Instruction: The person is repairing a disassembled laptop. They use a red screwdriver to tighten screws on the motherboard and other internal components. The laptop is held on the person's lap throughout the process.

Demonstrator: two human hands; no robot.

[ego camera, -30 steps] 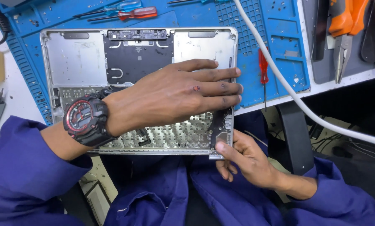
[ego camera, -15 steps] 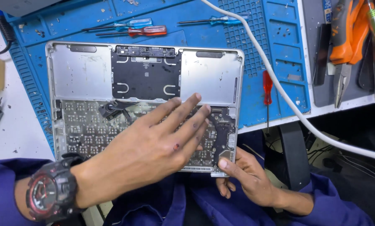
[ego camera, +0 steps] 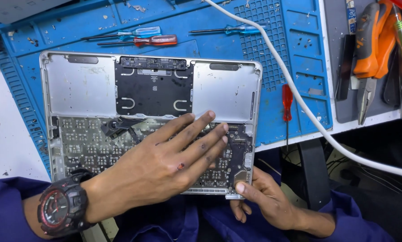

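Since a moment ago our left hand has slid back toward us, uncovering more of the laptop case. Its fingers now lie flat and spread on the bare underside of the keyboard, gripping nothing. Our right hand pinches the case's near right corner, thumb on top and the other fingers beneath. Silver and opened, the case shows a black board at its middle and rows of small rivets nearer us. It lies flat on the blue mat atop the worktop, long axis left to right, near edge overhanging our lap. A red screwdriver lies just beside it on the right.
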